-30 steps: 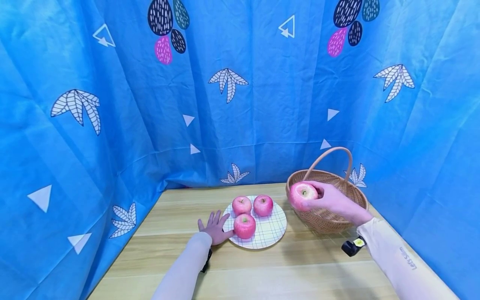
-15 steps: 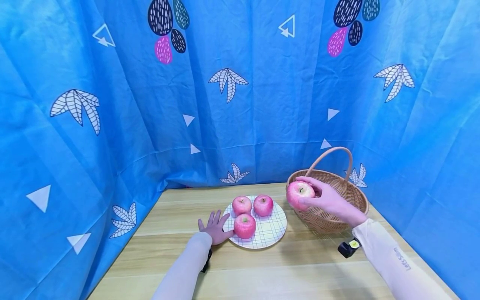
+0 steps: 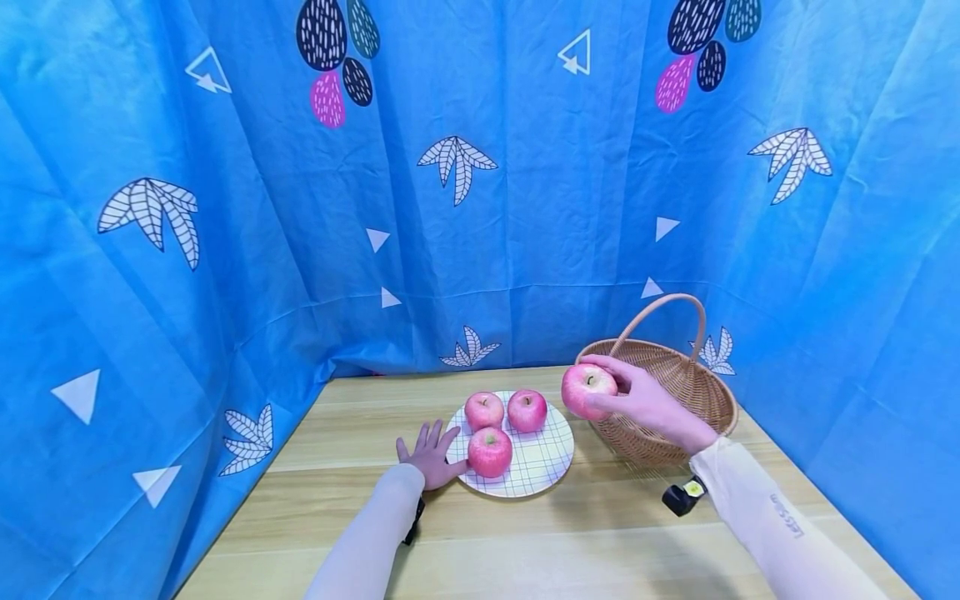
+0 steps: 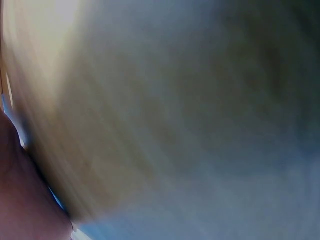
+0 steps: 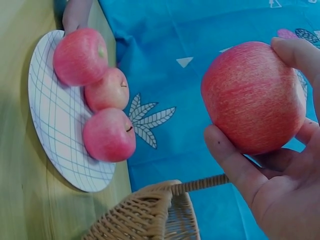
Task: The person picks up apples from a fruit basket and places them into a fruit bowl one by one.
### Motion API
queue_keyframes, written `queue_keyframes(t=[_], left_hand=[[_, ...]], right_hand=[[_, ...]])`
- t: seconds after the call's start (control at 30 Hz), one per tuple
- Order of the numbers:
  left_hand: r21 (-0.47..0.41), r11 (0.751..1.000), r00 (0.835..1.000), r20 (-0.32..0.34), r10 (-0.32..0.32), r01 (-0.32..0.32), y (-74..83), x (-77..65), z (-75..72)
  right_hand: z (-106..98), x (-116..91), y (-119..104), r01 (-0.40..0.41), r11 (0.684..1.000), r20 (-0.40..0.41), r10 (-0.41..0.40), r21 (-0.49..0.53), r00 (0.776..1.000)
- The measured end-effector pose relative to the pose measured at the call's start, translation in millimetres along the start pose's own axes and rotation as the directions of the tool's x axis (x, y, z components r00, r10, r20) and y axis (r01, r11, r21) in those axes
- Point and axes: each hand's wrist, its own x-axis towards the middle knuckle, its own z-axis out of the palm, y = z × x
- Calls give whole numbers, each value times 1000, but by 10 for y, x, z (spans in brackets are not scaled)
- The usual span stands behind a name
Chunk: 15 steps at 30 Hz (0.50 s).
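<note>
My right hand (image 3: 651, 407) grips a red-pink apple (image 3: 587, 390) in front of the left rim of a wicker basket (image 3: 693, 392). In the right wrist view the held apple (image 5: 254, 97) sits between thumb and fingers, raised above the table. Three more apples rest together on a white plate with a grid pattern (image 3: 551, 454): a front one (image 3: 490, 452), a back left one (image 3: 483, 412) and a back right one (image 3: 527, 411). With fingers spread, my left hand (image 3: 431, 458) lies at the plate's left edge, its thumb beside the front apple.
The basket's arched handle (image 3: 663, 302) stands up at the back right of the wooden table (image 3: 345, 433). Blue patterned cloth (image 3: 465, 250) hangs behind the table and along both sides. The left wrist view is mostly blurred tabletop (image 4: 165, 120).
My right hand has moved left with the apple, from over the basket's left part toward the plate. The left hand and the plated apples have stayed in place.
</note>
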Motion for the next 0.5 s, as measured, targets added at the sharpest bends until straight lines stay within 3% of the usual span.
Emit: queue_keyframes(t=[0.17, 0.5], left_hand=[[-6, 1000, 1000, 0, 0, 0, -12, 20, 19], [-2, 1000, 1000, -1, 0, 0, -30, 44, 39]], right_hand=[[72, 44, 8, -21, 1000, -8, 21, 16, 1000], [236, 140, 67, 15, 999, 5, -15, 38, 1000]])
